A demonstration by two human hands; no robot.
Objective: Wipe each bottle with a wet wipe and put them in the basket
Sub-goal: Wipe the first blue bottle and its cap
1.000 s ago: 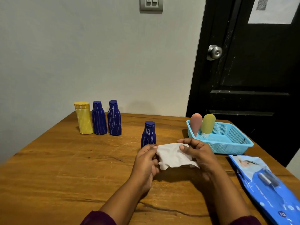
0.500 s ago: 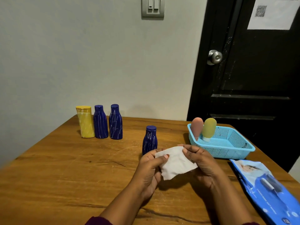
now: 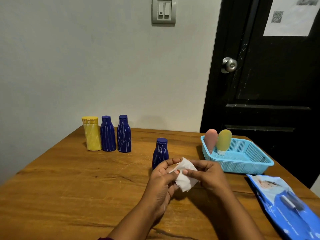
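Over the middle of the table [image 3: 69, 179] we hold the wipe [image 3: 184, 175] between both hands. The left hand [image 3: 161, 177] pinches its left edge with thumb and curled fingers, and the right hand [image 3: 210, 174] has its fingers curled round the right side. The wipe is bunched small and seems to hang clear of the wood.

The nearest blue bottle [image 3: 160, 151] stands upright just behind the left hand; whether the knuckles touch it we cannot tell. At the far left a yellow bottle [image 3: 91, 135] and two more blue bottles [image 3: 107, 135] [image 3: 123, 135] stand in a close row. A pink tube [image 3: 210, 141] and a green tube [image 3: 224, 141] stand on their caps in the far left corner of the basket [image 3: 242, 164]. The pack [image 3: 285, 205] lies at our right.

We judge the nearest bottle to be most at risk, since a careless reach with the left hand could knock it over. Once wet it may turn slick and slip on the way across. Setting it down hard in the basket could topple the two tubes. With the wipe so crumpled, we might also miss part of the bottle.
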